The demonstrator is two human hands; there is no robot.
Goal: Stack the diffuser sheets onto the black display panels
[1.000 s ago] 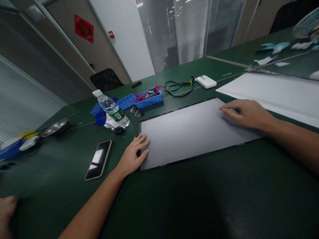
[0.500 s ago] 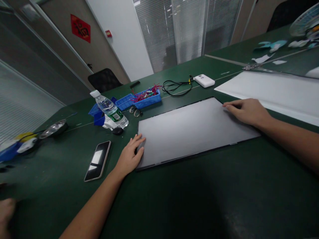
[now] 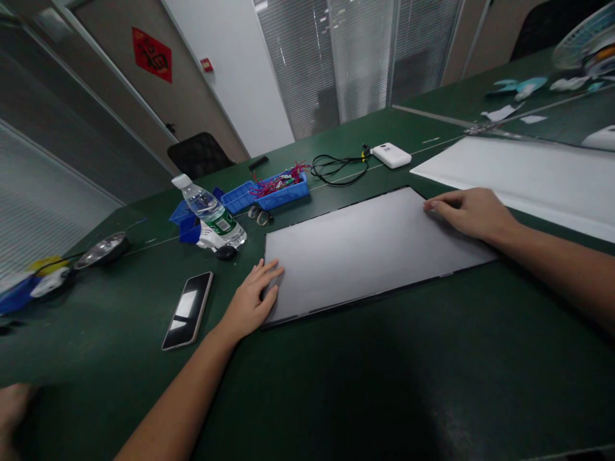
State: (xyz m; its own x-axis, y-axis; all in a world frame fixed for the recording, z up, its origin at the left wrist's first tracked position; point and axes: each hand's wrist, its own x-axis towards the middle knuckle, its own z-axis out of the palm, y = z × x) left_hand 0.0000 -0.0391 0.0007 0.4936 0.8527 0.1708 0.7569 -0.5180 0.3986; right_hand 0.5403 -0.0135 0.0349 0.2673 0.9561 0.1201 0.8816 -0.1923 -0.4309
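A flat grey panel with a thin black frame (image 3: 355,250), much like a display's backlight panel, lies on the green table in front of me. At its left edge rests my left hand (image 3: 254,296), fingers spread and fingertips on the grey surface. My right hand (image 3: 468,211) is at the right edge, near the far corner. Its thumb and index finger are pressed together there; whether they pinch the panel's edge or a thin film on it, I cannot tell. The right edge is partly hidden under that hand and forearm.
Left of the panel are a phone (image 3: 188,310), a leaning water bottle (image 3: 214,214) and a blue tray (image 3: 288,197) of red wires. Behind are a black cable (image 3: 336,171) and a white box-shaped device (image 3: 391,155). A white sheet (image 3: 528,179) lies right. Another person's hand (image 3: 14,403) shows lower left.
My right hand has shifted slightly left along with a small shift of the whole view. My left fingertips reach a little further onto the panel. The other person's hand has moved slightly.
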